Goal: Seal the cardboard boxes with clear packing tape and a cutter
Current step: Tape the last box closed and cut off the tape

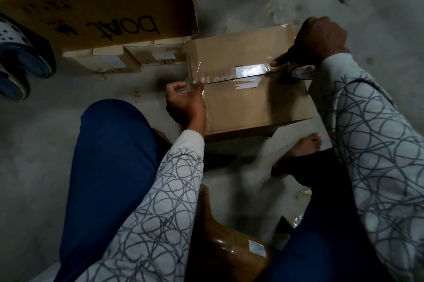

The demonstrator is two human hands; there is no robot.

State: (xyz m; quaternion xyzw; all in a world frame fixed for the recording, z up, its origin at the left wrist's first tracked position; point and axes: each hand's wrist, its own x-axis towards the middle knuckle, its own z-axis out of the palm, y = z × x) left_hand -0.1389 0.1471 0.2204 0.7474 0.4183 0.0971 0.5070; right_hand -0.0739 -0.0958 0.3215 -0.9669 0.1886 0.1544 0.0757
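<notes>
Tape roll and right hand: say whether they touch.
Touching. The head view shows the right hand curled round the tape roll, with no gap.

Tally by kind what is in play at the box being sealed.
Hands: 2 (left hand pinches the clear tape, right hand grips the tape roll)
Tape rolls: 1
Boxes: 1 (cardboard box)
Total: 4

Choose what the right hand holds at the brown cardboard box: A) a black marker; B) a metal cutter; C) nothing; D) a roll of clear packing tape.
D: the right hand grips the roll of clear packing tape at the right end of the top seam of the brown cardboard box.
</notes>
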